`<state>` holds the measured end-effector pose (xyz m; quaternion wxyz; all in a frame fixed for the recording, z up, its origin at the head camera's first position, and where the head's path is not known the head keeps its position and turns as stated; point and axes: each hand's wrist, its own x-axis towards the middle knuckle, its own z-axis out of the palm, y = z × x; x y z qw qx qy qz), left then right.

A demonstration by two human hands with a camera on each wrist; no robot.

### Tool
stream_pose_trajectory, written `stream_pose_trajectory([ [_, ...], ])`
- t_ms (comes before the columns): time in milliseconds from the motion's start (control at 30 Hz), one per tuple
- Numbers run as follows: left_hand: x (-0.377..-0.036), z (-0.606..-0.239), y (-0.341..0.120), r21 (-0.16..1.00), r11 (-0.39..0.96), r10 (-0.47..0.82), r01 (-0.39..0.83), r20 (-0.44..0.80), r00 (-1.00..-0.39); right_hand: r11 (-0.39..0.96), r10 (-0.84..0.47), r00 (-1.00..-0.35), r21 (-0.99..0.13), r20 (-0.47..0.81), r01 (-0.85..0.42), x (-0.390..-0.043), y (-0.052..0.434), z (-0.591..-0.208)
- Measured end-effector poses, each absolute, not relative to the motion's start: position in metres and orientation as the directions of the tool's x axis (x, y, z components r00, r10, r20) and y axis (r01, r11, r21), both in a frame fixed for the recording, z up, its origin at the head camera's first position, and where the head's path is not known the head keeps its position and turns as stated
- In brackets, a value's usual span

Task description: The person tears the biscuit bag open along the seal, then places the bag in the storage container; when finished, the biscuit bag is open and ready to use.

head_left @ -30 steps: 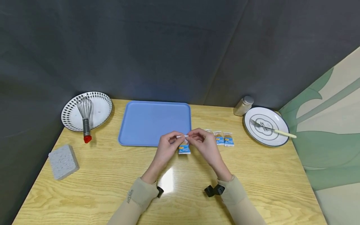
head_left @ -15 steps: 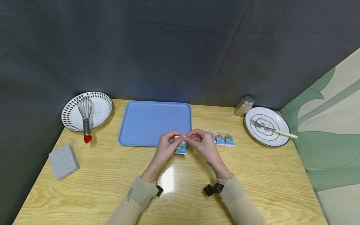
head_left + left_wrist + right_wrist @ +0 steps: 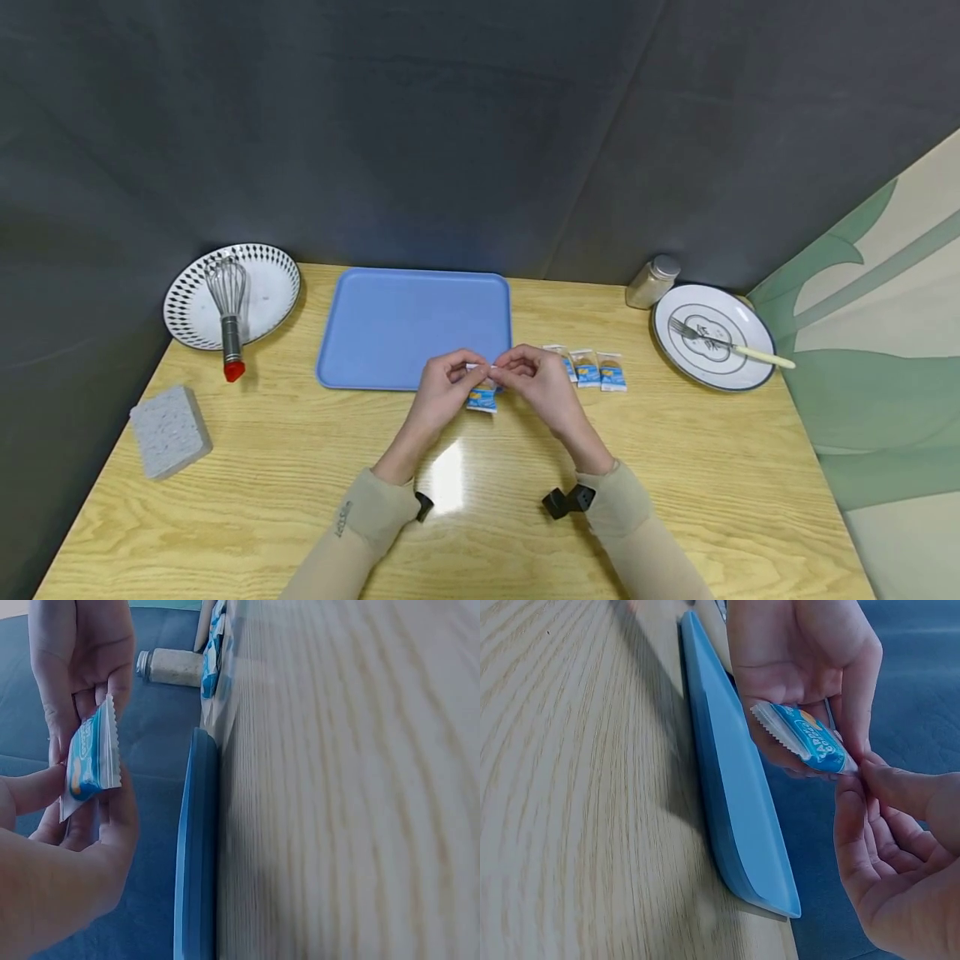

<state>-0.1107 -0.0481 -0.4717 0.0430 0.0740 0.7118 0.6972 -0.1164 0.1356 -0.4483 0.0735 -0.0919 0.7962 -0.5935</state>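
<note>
A small blue-and-white sealed snack packet (image 3: 482, 398) hangs between both hands, above the table near the tray's front edge. My left hand (image 3: 442, 390) pinches its upper end between thumb and fingers. At the same end, the fingertips of my right hand (image 3: 542, 385) pinch the corner, close beside the left thumb. The right wrist view shows the packet (image 3: 806, 739) with its serrated free end pointing away from the fingertips. In the left wrist view the packet (image 3: 94, 757) looks whole, its blue printed face showing.
Behind the hands lies a blue tray (image 3: 420, 325). Several similar packets (image 3: 587, 369) lie to the right. A shaker jar (image 3: 652, 282) and a plate with a fork (image 3: 720, 371) stand far right. At left are a plate (image 3: 273, 292), a whisk (image 3: 232, 333) and a grey sponge (image 3: 171, 433).
The packet has shifted slightly left and tilted, with both hands still at its upper end. Between the last two head frames almost nothing moves.
</note>
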Motion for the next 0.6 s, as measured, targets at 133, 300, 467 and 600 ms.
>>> stream_pose_trajectory([
  [133, -0.110, -0.471, -0.047, 0.998, 0.036, 0.138, 0.050, 0.045, -0.989, 0.300, -0.231, -0.973, -0.952, -0.005, -0.066, -0.116, 0.134, -0.448],
  [300, -0.109, -0.474, -0.044, 0.999, 0.023, 0.120, 0.035, 0.032, -0.992, 0.336, -0.199, -0.979, -0.936, 0.040, -0.107, -0.114, 0.129, -0.450],
  [467, -0.109, -0.472, -0.040, 1.000, -0.004, 0.084, -0.003, -0.002, -0.996, 0.376, -0.153, -0.982, -0.912, 0.111, -0.162, -0.115, 0.122, -0.454],
  [600, -0.109, -0.470, -0.036, 0.999, -0.021, 0.048, -0.038, -0.037, -0.998, 0.400, -0.132, -0.978, -0.894, 0.162, -0.202, -0.115, 0.118, -0.457],
])
